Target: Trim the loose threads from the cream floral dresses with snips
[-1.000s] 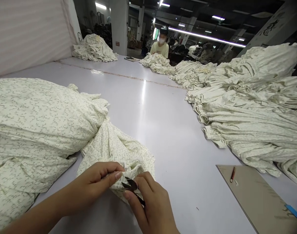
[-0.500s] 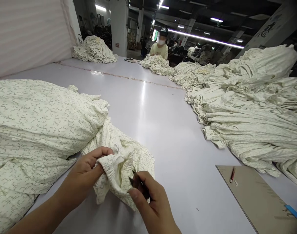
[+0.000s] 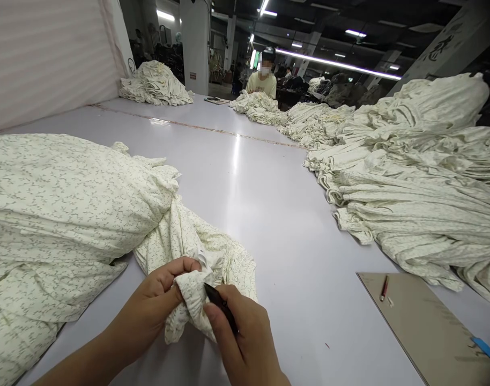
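Counter: pale and glossy, spread beneath the garment and far beyond it.
Right-hand heap: layered cream printed cloth, well to the right of the garment and reaching farther back than it.
Left-hand heap: bulky cream cloth with a small sprig print, directly left of the garment and touching it.
Far heap: crumpled pale cloth, well beyond the garment.
Garment: same sprigged cloth, lying bunched on the counter, its near gathered part lifted between the two hands.
Board: flat and grey-brown, well apart from the garment on its right.
Left hand: mostly closed, thumb and fingers pinching a gathered fold at the garment's near left side.
Right hand: curled at the garment's near right side, thumb and fingers wrapped around the snips.
Snips: black, tip pointing at the gathered fold; whether the blades touch cloth I cannot tell.
Pen: dark red, on the board, right of the garment.
Label: small and white, on the garment just beyond the pinched fold.
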{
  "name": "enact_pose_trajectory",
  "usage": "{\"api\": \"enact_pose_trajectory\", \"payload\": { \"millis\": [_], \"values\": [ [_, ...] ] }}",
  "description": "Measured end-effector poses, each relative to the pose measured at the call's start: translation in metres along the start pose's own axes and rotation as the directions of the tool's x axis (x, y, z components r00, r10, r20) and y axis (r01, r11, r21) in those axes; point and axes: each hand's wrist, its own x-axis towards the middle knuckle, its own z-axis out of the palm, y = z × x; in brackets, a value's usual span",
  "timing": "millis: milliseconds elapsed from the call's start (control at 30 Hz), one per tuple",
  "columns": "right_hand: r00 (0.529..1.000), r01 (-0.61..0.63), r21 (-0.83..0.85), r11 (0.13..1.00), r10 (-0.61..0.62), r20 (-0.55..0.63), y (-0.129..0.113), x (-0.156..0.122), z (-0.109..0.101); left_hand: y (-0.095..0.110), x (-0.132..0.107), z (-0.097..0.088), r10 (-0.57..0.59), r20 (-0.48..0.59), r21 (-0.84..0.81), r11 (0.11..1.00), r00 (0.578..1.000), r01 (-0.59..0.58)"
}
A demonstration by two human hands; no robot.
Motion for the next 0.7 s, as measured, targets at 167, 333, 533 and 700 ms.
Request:
{"api": "enact_pose_trajectory", "payload": {
  "millis": [167,333,533,700],
  "values": [
    [0.999,0.034,-0.124,0.992,-0.035,-0.004,0.0049,-0.0049,0.0032,-0.0014,0.0018,-0.0006,-0.024,-0.004,-0.115,0.993,1.0,0.023],
    [1.0,0.02,-0.065,0.998,-0.02,0.001,0.0059,-0.004,0.0037,-0.0022,0.003,0.0001,-0.022,-0.015,-0.116,0.993,1.0,0.021],
    [0.965,-0.247,0.236,0.94,0.216,0.151,0.0027,-0.0032,0.0007,-0.0026,0.0013,0.0002,-0.036,-0.012,-0.089,0.995,0.999,0.035],
    [0.956,-0.271,0.272,0.923,0.226,0.186,0.002,-0.0019,-0.0004,-0.0042,0.001,-0.0011,-0.035,0.032,-0.073,0.997,0.999,0.038]
  ]
}}
